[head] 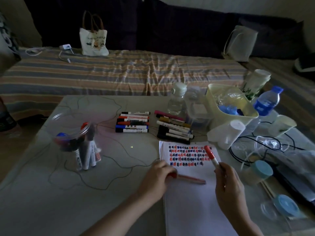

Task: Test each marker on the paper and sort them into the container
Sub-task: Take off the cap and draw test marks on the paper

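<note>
On paper (pixel 192 201) | two hands: right (pixel 228 186) grips red marker (pixel 211 155) | left (pixel 156 177) grips red pen (pixel 189 178)

The paper (pixel 192 193) runs off the bottom edge, so no idea how long it is. The left hand (pixel 156 178) covers one end of the red pen (pixel 189 178), and the scribbles (pixel 187 155) are way too small and blurry to read.

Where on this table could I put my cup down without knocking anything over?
The near-left table is widest open, with only thin cords looping between the clear container and the left hand. A smaller gap lies between the container and the marker rows. The lower paper is blank. The right side is crowded: bottles, tubs, cables, blue lids.
</note>
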A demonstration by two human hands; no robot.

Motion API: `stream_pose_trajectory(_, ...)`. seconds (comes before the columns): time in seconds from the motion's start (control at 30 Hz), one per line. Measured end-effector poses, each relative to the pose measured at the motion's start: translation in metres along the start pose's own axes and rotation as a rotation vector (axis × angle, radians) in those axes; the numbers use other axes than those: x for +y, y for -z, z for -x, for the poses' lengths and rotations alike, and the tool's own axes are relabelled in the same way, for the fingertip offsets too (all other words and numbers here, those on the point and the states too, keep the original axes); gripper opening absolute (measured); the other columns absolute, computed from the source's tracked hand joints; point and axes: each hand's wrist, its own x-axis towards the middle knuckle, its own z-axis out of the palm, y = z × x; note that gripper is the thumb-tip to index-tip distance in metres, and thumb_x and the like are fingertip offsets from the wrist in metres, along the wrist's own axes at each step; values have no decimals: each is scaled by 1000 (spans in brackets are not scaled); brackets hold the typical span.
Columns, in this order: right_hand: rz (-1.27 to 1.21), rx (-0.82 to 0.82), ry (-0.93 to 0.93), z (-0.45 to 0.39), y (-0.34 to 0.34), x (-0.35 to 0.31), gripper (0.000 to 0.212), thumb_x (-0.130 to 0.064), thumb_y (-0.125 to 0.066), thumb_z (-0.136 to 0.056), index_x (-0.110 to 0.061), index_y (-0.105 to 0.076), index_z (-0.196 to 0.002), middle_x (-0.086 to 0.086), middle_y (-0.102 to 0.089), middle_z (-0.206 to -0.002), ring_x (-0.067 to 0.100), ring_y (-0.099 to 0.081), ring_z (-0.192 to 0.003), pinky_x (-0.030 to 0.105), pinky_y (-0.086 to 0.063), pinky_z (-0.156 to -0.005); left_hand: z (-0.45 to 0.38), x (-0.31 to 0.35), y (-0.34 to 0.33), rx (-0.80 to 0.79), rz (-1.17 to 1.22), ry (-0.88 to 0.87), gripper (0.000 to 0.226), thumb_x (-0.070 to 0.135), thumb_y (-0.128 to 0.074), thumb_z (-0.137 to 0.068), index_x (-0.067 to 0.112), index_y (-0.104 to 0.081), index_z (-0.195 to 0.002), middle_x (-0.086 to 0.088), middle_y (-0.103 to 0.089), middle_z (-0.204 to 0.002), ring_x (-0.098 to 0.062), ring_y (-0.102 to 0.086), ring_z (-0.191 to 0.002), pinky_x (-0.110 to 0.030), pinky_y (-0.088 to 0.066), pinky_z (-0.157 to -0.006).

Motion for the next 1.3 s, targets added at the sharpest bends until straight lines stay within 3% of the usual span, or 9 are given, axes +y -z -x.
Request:
stream_pose_trajectory(0.17, 12, -86, 70, -4, -10, 18, 20, 0, -63, -86, -6, -64, -105, -3, -60, -86, 11, -59, -67, 6, -40, -65, -57, -20, 27, 161, 20, 200, 15, 14, -67, -88, 21, -69, -100, 11, -59, -96, -5, -55, -88, -10, -42, -74)
stream_pose_trajectory(0.3, -25, -122, 128, -1, -17, 30, 24, -2, -65, -84, -8, -66, -107, -5, -62, -93, 11, -64, -74, 27, -54, -64, -95, -36, 29, 213, 22, 338, 16, 13, -68, -88, 22, -65, -101, 10, -62, -102, -9, -57, -94, -16, -41, -74)
stream_pose_trajectory(0.43, 2, -177, 122, 3, -20, 36, 23, -8, -64, -86, -11, -67, -108, -9, -62, -95, 11, -64, -79, 33, -56, -64, -110, -46, 17, 194, -51, 318, 15, 14, -70, -86, 22, -67, -99, 6, -62, -103, -14, -58, -98, -24, -48, -81)
stream_pose_trajectory(0.7, 19, -224, 118, -3, -13, 26, 24, -13, -61, -89, -11, -66, -112, -8, -62, -96, 10, -63, -80, 32, -56, -65, -103, -36, 21, 249, -91, 363, 24, 20, -71, -86, 20, -63, -109, 4, -52, -110, -12, -51, -101, -17, -38, -78)
stream_pose_trajectory(0.77, 21, -249, 72, -5, -9, 14, 22, -15, -58, -92, -13, -65, -112, -10, -62, -89, 7, -62, -74, 27, -54, -62, -91, -13, 26, 309, 61, 392, 18, 19, -64, -91, 20, -62, -109, 3, -57, -109, -7, -54, -91, -11, -40, -71)
stream_pose_trajectory(0.83, -14, -301, -65, -7, -5, -6, 15, -16, -55, -96, -17, -64, -107, -10, -63, -79, 3, -60, -67, 17, -47, -56, -72, 18, 26, 235, 318, 485, 17, 28, -54, -97, 21, -62, -110, 4, -63, -105, -4, -56, -85, -12, -43, -68)
stream_pose_trajectory(0.97, -163, -458, -178, -6, 0, -47, 13, -34, -51, -97, -29, -59, -89, -5, -61, -65, -2, -56, -55, 14, -37, -48, -29, 72, 21, -59, 885, 611, 29, 40, -44, -99, 22, -62, -113, 4, -70, -107, -13, -62, -108, -32, -48, -97)
stream_pose_trajectory(1.1, -231, -517, -167, -4, 7, -76, 23, -34, -52, -97, -27, -61, -77, -6, -59, -60, -1, -55, -54, 12, -39, -52, -14, 91, 29, 95, 1235, 635, 24, 23, -43, -102, 12, -64, -109, 1, -75, -103, -14, -67, -105, -30, -50, -95)
stream_pose_trajectory(1.3, -37, -277, 138, 15, 9, -78, 20, -26, -62, -94, -19, -68, -76, -9, -55, -57, 7, -53, -49, 21, -40, -43, -6, 91, 20, 277, 1402, 854, 28, 21, -50, -99, -2, -65, -105, -11, -72, -93, -18, -68, -90, -24, -52, -73)
